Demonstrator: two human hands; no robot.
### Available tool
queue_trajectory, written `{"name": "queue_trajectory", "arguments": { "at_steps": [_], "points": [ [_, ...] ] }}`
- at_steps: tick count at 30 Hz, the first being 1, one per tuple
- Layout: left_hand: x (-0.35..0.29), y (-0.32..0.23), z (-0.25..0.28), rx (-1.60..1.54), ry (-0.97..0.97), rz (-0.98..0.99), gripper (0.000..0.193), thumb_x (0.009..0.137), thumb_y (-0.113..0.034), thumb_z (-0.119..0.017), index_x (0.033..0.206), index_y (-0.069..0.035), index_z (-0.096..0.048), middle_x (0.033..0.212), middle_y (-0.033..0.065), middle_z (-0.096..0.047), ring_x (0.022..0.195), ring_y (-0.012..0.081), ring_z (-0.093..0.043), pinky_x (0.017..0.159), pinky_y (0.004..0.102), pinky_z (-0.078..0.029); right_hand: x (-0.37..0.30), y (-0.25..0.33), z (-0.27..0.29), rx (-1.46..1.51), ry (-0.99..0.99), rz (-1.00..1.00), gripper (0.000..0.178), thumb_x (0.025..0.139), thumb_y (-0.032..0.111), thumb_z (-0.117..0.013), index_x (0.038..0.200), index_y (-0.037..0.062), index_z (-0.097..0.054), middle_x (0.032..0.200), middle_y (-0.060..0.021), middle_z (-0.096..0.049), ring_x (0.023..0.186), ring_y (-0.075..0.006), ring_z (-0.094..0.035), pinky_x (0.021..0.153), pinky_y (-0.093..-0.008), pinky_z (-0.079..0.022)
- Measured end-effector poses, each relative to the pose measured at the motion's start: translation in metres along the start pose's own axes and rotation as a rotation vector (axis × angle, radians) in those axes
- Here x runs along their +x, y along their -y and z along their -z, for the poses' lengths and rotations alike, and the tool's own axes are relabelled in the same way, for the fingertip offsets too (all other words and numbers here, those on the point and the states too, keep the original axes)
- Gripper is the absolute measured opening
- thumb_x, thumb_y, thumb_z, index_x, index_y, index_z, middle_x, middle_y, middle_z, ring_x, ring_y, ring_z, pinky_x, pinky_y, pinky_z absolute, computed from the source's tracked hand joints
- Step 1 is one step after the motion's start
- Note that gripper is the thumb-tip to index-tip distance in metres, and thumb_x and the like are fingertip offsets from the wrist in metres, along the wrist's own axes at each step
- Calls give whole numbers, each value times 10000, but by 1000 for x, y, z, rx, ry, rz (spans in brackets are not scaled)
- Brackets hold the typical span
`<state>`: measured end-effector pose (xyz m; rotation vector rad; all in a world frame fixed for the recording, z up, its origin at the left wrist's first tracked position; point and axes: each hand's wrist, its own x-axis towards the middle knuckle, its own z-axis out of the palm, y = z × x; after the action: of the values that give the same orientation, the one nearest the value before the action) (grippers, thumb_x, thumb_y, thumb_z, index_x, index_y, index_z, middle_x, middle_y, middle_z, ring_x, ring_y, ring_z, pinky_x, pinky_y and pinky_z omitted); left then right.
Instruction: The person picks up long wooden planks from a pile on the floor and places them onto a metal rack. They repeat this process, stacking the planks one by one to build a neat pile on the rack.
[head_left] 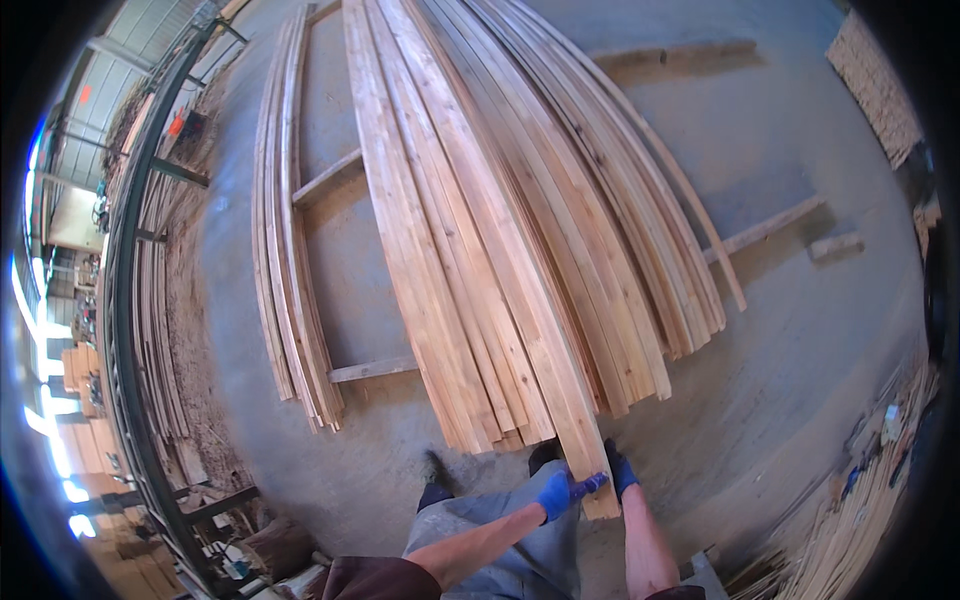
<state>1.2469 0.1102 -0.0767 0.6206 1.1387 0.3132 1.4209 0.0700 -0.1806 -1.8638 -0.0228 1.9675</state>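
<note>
Both my hands wear blue gloves. My left hand (558,492) grips the near end of a long pale wooden board (520,280) from the left side. My right hand (620,470) holds the same end from the right. The board lies on top of a large stack of long boards (450,250) that runs away from me across the concrete floor. My grey trousers and dark shoes show just below the board's end.
A smaller pile of thin boards (285,250) lies to the left on wooden cross battens (370,370). A dark metal rail frame (125,300) curves along the left. Scrap wood (850,520) lies at lower right, another batten (765,230) at right.
</note>
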Motion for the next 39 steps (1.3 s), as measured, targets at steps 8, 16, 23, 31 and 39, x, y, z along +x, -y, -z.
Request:
{"name": "queue_trajectory", "arguments": {
  "at_steps": [8, 16, 23, 31, 39],
  "points": [
    [-127, -83, 44, 293, 76, -165, 822, 796, -560, -817, 1308, 42, -591, 1156, 214, -712, 1084, 288, -689, 952, 385, -536, -127, 17, -54, -4, 21, 174, 606, 1007, 573, -534, 1321, 67, -643, 1125, -100, -727, 987, -251, -688, 864, -414, -576],
    [-246, -101, 234, 96, -257, -287, 1043, 738, -608, -844, 1333, 151, -446, 1218, 263, -670, 1150, 329, -663, 952, 402, -541, -94, -11, -249, -33, 168, 199, 536, 1008, 560, -466, 1292, 135, -626, 1069, -79, -714, 960, -262, -677, 844, -418, -582],
    [-364, -150, 437, -14, -267, -454, 802, 772, -594, -814, 1212, 60, -663, 1056, 180, -739, 967, 239, -724, 862, 374, -570, -118, -6, -519, 5, 345, 217, 502, 1018, 514, -430, 1238, 112, -634, 1085, -94, -722, 929, -296, -702, 813, -470, -601],
    [-425, -116, 601, 58, -354, -392, 802, 748, -626, -804, 1191, 33, -692, 1027, 171, -748, 938, 232, -731, 828, 360, -570, -149, -61, -720, 34, 537, 118, 514, 1035, 524, -394, 1313, 138, -589, 1124, -101, -715, 952, -319, -709, 840, -508, -604],
    [-432, -35, 755, -490, -13, -257, 855, 870, -823, -498, 1232, -64, -651, 947, 74, -703, 747, 153, -632, 666, 309, -533, -195, -129, -840, -46, 643, 84, 591, 1023, 565, -406, 1279, 62, -579, 1033, -190, -709, 880, -370, -707, 756, -489, -614]
  ]
}}
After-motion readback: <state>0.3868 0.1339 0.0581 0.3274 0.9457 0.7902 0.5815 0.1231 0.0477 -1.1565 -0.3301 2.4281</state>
